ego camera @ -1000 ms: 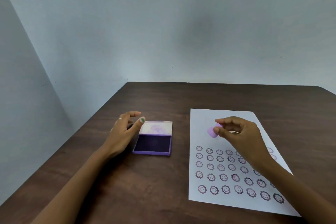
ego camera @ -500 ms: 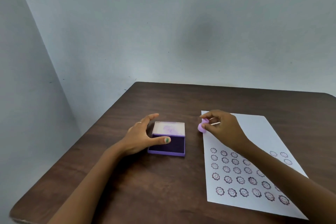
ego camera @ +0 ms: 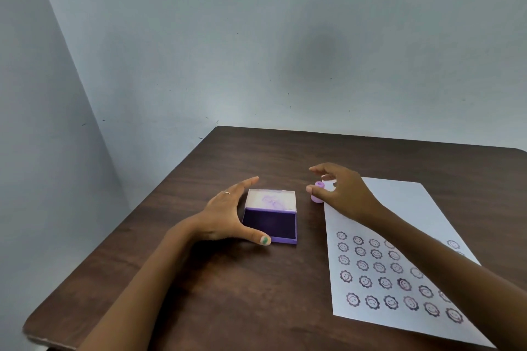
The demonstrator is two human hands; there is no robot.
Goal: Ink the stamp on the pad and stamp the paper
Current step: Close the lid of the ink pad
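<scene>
A purple ink pad [ego camera: 269, 225] lies open on the brown table [ego camera: 228, 293], its pale lid [ego camera: 271, 199] tipped back. My left hand [ego camera: 225, 219] spans the pad's left side with fingers spread; the thumb rests against the front edge and the index finger hovers past the lid. A small lilac stamp [ego camera: 317, 194] stands upright on the table by the near-left corner of the white paper [ego camera: 399, 208]. My right hand [ego camera: 342, 194] arches over the stamp with fingers apart. The thumb touches its left side, the index finger is lifted, and a gap shows on its right side.
Several rows of purple smiley-flower prints [ego camera: 379, 273] fill the lower part of the paper. My right forearm [ego camera: 445, 265] lies across the sheet. Grey walls stand behind and to the left, and the table's left edge [ego camera: 119, 231] runs diagonally.
My right hand carried the stamp left off the paper, set it upright on the table and loosened its fingers. My left hand spread along the ink pad's left side.
</scene>
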